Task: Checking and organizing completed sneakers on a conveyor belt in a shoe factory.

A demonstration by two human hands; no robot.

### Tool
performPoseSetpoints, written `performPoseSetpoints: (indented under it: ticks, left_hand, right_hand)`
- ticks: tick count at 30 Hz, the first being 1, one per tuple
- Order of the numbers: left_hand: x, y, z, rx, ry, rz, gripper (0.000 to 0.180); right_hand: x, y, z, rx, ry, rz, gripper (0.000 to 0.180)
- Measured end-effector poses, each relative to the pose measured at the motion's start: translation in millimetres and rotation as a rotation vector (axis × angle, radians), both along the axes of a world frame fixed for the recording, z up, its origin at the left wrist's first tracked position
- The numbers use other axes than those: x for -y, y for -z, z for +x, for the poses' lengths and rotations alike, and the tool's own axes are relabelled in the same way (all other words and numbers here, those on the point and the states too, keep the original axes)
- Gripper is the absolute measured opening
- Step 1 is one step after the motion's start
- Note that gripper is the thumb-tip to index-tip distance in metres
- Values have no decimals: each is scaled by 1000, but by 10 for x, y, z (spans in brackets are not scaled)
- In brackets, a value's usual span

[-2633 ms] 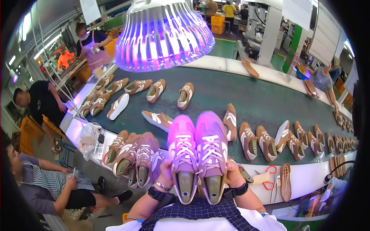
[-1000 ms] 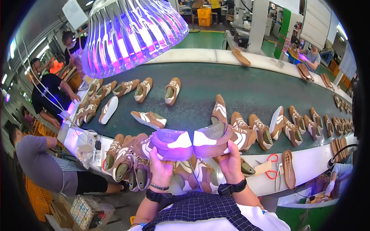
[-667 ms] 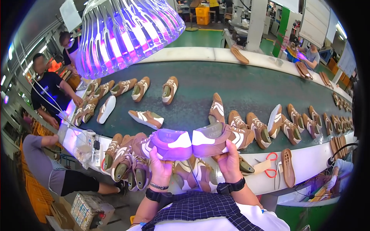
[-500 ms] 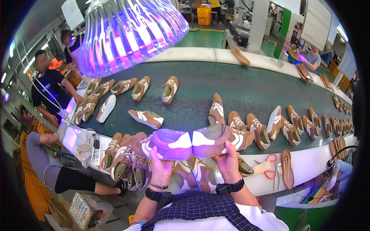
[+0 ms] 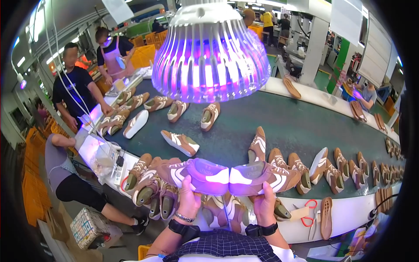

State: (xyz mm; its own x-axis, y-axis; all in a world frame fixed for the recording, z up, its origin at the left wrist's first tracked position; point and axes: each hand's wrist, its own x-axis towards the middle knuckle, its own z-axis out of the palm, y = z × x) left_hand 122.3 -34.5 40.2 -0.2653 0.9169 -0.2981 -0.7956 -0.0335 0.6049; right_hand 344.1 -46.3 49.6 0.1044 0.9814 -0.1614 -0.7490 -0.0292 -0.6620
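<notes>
Left shoe [image 5: 201, 178] toe-left, right shoe [image 5: 258, 180] toe-right, long axes crosswise, in upright-thumb grips of left hand [image 5: 189, 202] and right hand [image 5: 264, 207]

I watch through a single view, the left of two fisheye lenses worn side by side on the head, aimed forward and down. A dark checked cloth [image 5: 222, 244] on the wearer's front fills the bottom centre of my frame, and the left hand [image 5: 188, 201] and right hand [image 5: 264, 203] show at close range just above it. A lamp [image 5: 211, 61] looms large at top centre, blocking what lies behind. My slanting sight takes in the green belt [image 5: 235, 118] across the middle, while the white ledge [image 5: 349, 217] curves at lower right.
</notes>
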Motion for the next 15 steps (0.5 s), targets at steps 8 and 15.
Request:
performPoseSetpoints:
  ticks: [8, 15]
  left_hand:
    - [-21, 83, -19, 13, -20, -22, 37]
    - [-29, 94, -48, -59, -60, -11, 36]
  right_hand:
    - [25, -95, -77, 137, 97, 53, 41]
    - [15, -13, 56, 236, 136, 67, 40]
